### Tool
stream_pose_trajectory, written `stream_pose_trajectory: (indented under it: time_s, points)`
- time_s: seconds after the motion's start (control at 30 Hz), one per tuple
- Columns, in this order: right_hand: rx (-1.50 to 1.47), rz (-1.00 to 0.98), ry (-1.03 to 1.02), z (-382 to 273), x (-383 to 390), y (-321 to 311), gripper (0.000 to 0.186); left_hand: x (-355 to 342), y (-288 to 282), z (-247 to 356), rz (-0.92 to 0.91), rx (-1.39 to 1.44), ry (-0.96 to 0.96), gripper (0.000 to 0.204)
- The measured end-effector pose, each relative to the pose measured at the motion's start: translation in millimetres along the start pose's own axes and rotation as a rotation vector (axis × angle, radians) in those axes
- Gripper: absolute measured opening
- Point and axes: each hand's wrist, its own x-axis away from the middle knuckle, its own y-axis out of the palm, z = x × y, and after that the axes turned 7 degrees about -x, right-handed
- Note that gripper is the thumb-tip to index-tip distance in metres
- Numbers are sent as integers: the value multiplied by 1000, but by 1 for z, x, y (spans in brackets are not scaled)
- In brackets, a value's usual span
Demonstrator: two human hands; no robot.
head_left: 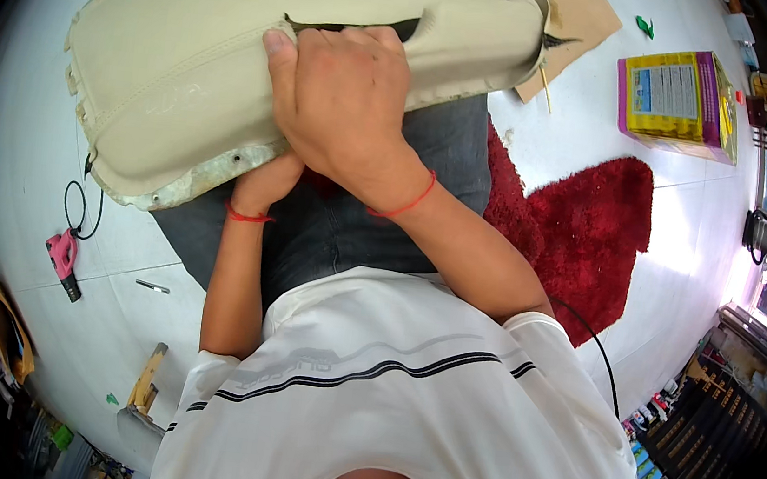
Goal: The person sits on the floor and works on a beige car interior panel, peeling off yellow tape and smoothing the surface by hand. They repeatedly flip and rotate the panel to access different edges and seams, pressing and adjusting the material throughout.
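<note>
A cream, leather-like covered panel (187, 60), looking like a car door trim panel, lies tilted across my lap on the dark trousers. Stitching runs along its face, and its near rim shows a whitish, rough underside. My right hand (343, 95) is on top of it, with the fingertips curled into a dark slot (409, 31) and the thumb pressed on the cover beside it. Under the panel's near edge reaches my left hand (270, 179). Its fingers are hidden beneath the panel, so their pose does not show.
A pink heat gun (64, 257) with a black cord and a pen (152, 286) lie on the pale floor at left. On the right are a red shaggy rug (585, 233) and a yellow-purple box (674, 97). A cardboard sheet (579, 22) lies beyond the panel.
</note>
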Motion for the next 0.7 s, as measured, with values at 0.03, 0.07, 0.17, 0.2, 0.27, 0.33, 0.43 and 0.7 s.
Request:
stream_pose_trajectory:
  time_s: [0.03, 0.07, 0.17, 0.2, 0.27, 0.33, 0.43, 0.7]
  points:
    - [-10, 34, -58, 6, -2, 4, 38, 0, -4, 7, 12, -28, -22, 41]
    - [-19, 67, -118, 13, -3, 9, 39, -2, -5, -14, -9, -50, 44, 39]
    - [165, -83, -255, 74, -1, -15, 35, -11, 8, -10, 96, 232, 12, 36]
    - [283, -60, -339, 98, -7, -30, 37, -14, 15, -1, 162, 386, -38, 35]
    - [245, -33, -328, 130, -14, -73, 42, -21, 12, -4, 96, 626, -83, 40]
    - [166, 105, -313, 142, -20, -113, 43, -28, -2, 10, 39, 821, -17, 42]
    - [-101, 317, -133, 137, -19, -145, 40, -33, -17, 26, 20, 872, -17, 49]
    - [-281, 513, 199, 136, -36, -148, 40, -63, -93, 49, 23, 786, 47, 51]
